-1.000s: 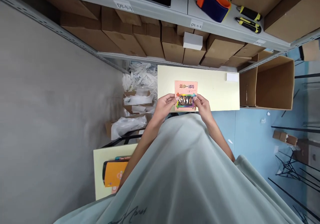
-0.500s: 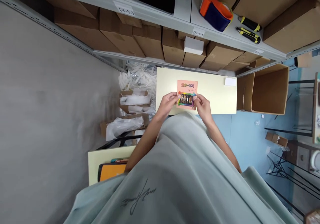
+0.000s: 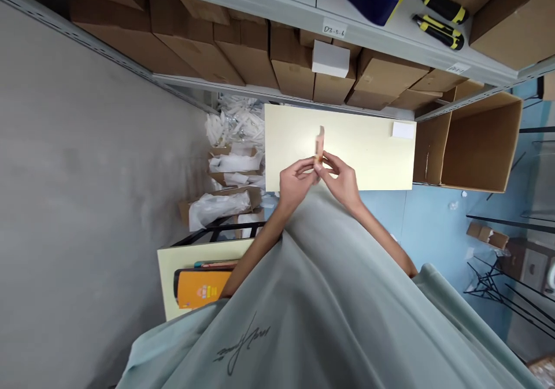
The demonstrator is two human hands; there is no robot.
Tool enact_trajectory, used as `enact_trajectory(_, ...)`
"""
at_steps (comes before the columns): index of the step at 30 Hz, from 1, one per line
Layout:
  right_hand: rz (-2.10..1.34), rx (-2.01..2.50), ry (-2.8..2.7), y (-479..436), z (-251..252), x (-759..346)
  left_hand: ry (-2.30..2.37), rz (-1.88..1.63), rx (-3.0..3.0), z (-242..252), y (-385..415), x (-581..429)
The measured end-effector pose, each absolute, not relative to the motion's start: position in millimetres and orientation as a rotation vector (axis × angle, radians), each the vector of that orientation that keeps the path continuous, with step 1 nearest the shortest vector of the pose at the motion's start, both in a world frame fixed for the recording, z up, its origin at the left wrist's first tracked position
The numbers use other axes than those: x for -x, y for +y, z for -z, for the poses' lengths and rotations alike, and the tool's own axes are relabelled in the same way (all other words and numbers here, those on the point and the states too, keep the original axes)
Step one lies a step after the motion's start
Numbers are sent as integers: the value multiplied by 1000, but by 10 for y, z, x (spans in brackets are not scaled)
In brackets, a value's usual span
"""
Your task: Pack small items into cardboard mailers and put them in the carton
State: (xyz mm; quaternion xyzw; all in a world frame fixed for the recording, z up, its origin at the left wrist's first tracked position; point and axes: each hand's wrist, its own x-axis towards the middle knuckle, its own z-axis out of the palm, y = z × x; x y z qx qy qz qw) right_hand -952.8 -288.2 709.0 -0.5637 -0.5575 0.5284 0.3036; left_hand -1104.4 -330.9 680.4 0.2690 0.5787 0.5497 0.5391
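Between my two hands a pink printed card [image 3: 319, 145] shows as a narrow, slightly blurred strip above the pale yellow tabletop [image 3: 368, 158]. Its printed face is mostly turned out of sight; whether it is bent or just edge-on, I cannot tell. My left hand [image 3: 295, 185] grips its lower part from the left, fingers pinched. From the right, my right hand [image 3: 341, 184] pinches the same lower part, the fingertips of both hands nearly meeting.
A white card [image 3: 403, 130] lies at the tabletop's right end, beside an open cardboard box [image 3: 479, 140]. Ahead, a metal shelf [image 3: 295, 16] holds cartons and utility knives [image 3: 440, 30]. White packing material [image 3: 238, 123] lies left; an orange book [image 3: 202, 288] is behind at left.
The card has turned from face-on to a thin strip, and my hands have come together around its lower part. The whole view has shifted slightly, with the shelf higher in frame.
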Motion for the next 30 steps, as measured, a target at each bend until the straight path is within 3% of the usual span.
enact_trajectory(4, -1457, 1445, -1410, -2763, -7081, 9395, 1395, -1272, -815, -6956, -3275, 11031)
enact_trajectory(11, -1718, 1307, -1220, -2629, -7112, 9104, 1380, -1208, -654, -6778, -3135, 11183)
enact_trajectory(20, -1662, 1371, -1210, -2634, -6927, 8909, 1426, -1234, -514, -6896, -3070, 10909)
enact_trajectory(26, -1295, 1502, -1330, -2615, -7004, 8732, 1557, -1341, -598, -6922, -2955, 10727)
enact_trajectory(30, -1474, 1415, -1371, -2698, -7084, 8836, 1585, -1365, -772, -6984, -2937, 10557)
